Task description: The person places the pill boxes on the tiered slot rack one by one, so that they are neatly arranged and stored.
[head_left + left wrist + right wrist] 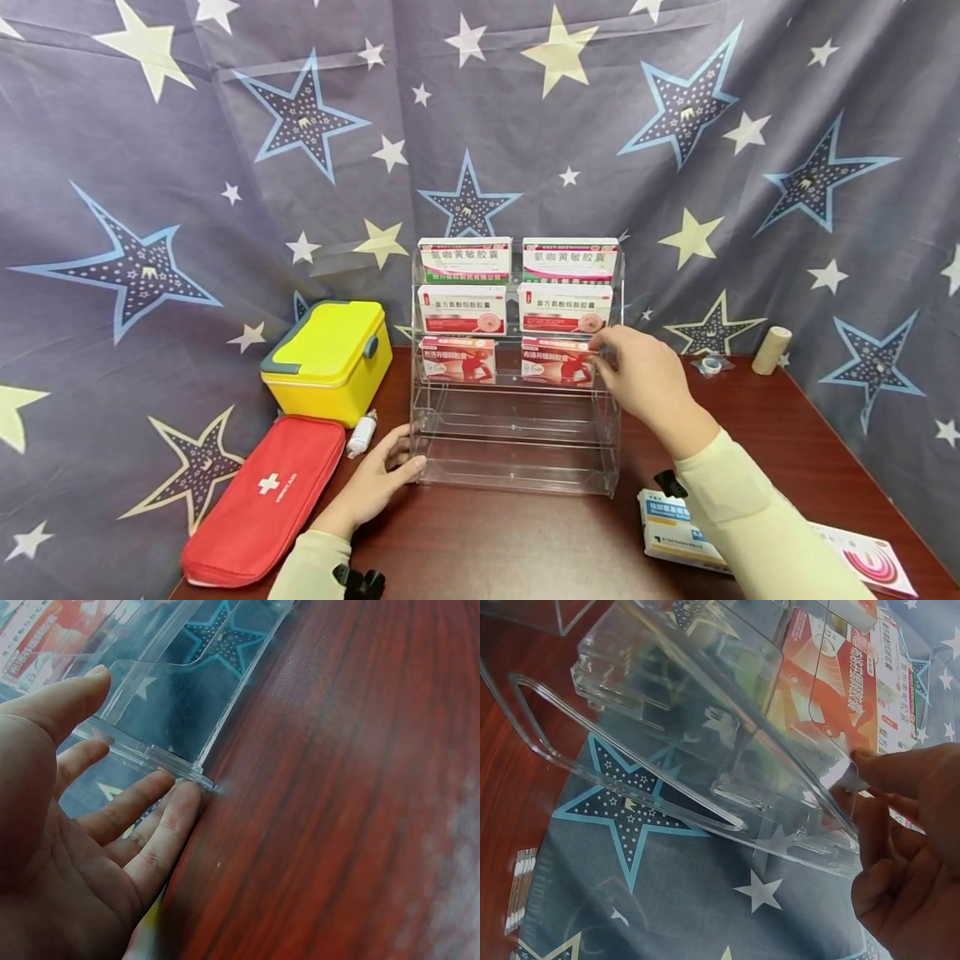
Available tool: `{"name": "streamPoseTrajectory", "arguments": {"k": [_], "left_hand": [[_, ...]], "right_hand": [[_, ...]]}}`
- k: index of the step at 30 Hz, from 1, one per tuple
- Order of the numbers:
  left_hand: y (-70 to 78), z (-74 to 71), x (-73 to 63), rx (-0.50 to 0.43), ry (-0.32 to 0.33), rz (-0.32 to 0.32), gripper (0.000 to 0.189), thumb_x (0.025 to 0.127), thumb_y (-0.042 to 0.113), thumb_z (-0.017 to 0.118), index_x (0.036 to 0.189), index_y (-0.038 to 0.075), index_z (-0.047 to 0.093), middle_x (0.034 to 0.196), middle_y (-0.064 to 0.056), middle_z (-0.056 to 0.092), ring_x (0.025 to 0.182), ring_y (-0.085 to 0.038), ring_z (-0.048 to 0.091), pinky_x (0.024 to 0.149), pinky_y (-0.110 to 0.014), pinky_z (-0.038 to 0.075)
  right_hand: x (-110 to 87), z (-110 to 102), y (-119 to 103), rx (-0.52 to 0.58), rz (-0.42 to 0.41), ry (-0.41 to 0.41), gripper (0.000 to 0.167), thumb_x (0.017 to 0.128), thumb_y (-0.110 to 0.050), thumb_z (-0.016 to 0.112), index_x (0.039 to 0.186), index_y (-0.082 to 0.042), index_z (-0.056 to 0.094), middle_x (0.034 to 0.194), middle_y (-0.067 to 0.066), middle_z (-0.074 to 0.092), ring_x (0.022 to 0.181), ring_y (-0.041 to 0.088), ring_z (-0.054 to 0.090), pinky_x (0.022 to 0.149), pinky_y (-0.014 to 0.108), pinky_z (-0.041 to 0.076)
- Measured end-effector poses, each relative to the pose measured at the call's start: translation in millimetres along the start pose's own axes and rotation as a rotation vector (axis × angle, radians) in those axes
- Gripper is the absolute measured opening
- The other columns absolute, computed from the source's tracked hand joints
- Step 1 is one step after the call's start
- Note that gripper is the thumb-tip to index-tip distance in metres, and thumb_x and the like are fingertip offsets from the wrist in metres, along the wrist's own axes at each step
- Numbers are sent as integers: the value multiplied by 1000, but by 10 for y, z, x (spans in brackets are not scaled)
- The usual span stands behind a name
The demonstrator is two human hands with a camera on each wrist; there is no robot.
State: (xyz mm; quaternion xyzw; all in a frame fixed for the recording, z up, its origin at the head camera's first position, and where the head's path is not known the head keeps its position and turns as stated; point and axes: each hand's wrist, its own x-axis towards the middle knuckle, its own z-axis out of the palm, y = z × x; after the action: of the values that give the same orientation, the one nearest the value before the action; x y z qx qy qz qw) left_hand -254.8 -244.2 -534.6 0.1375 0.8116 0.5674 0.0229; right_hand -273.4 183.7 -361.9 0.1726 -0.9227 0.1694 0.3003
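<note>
A clear acrylic tiered display rack [514, 477] stands upright on the table. Its upper three tiers hold medicine boxes in pairs: white-and-green boxes [466, 261] on top, white-and-red boxes [462, 311] below, then red boxes [459, 362]. At the rack's lower left corner is my left hand [377, 485], its fairly straight fingertips touching the side and the thumb by the front. My right hand [647, 373] pinches the rack's right side edge between thumb and curled index finger, beside the right-hand red box [557, 363]. The two lowest tiers hold no boxes.
Left of the rack are a yellow case [330, 358], a red first-aid pouch [262, 508] and a small white bottle [362, 434]. Under my right forearm lie a blue-and-white box [675, 533] and a pink-and-white box [873, 562]. A tan roll [771, 351] stands back right.
</note>
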Motion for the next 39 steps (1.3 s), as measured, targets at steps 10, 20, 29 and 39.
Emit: {"name": "streamPoseTrajectory", "arguments": {"k": [10,20,29,39], "left_hand": [[-10,-10,-5,-3,-6,16,57,101,20,72,152,12,48,137,-23,59,115,-33,60,88,-33,53],[0,-3,-3,-18,-11,14,56,102,19,71,152,13,48,137,-24,58,113,-33,60,86,-33,53],[8,5,0,-23,-13,17,56,102,20,71,152,13,47,137,-23,59,112,-31,61,86,-32,54],[8,8,-2,-33,-10,4,56,102,20,71,153,14,47,137,-23,59,112,-31,61,86,-32,54]], "right_hand": [[-5,32,22,3,11,-2,14,88,-18,82,99,-17,73,89,-2,66,63,18,54,55,40,44],[-17,45,14,0,7,13,17,87,-18,83,101,-17,72,93,-2,65,61,18,51,53,40,42],[-34,33,14,0,9,19,18,87,-18,84,101,-17,72,94,-2,65,62,19,52,54,40,43],[-117,-29,41,46,2,55,17,88,-15,83,103,-18,75,95,-3,64,65,13,53,57,37,43]]}}
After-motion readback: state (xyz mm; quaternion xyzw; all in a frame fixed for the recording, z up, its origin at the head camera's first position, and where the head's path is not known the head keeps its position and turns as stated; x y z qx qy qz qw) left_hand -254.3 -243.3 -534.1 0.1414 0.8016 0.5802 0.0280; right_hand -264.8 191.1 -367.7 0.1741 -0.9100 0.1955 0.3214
